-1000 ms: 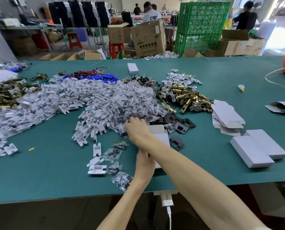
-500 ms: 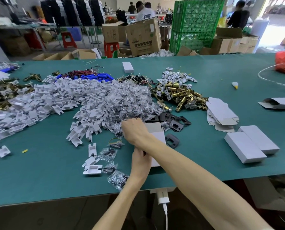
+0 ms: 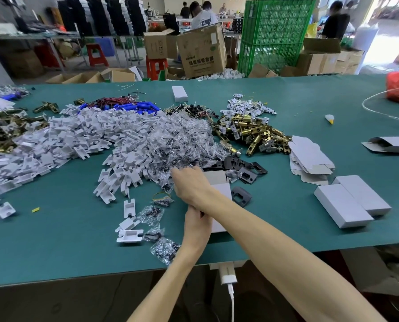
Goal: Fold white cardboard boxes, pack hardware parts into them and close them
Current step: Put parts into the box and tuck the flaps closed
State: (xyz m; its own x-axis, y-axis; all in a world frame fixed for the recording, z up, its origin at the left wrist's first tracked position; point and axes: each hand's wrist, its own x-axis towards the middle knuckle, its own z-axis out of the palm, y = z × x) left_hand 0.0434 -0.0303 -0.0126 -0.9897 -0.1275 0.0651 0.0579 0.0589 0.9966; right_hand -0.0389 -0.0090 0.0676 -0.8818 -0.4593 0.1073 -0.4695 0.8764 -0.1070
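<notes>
Box, where is it?
– The white box (image 3: pixel 224 188) lies open near the front edge of the green table (image 3: pixel 66 240), its grey flap turned up toward the heap of clear bags of small dark parts (image 3: pixel 177 145). Both forearms cross over it.

And the right hand?
– The right hand (image 3: pixel 191 184) reaches across to the left, back upward, fingers bent down into the near edge of that heap. Whether they have hold of a bag, I cannot tell.

The left hand?
– The left hand (image 3: pixel 197 225) lies against the box's near left side, under the right forearm. Its fingers are hidden, so the grip cannot be told.

What lies around?
– White plastic pieces (image 3: pixel 82 138) spread to the left, brass latches (image 3: pixel 251 131) behind on the right, dark metal plates (image 3: pixel 242 166) just beyond the box. Flat box blanks (image 3: pixel 310 156) sit to the right, with two closed boxes (image 3: pixel 342 205) touching side by side near them. A few loose bags lie left of the left wrist.
</notes>
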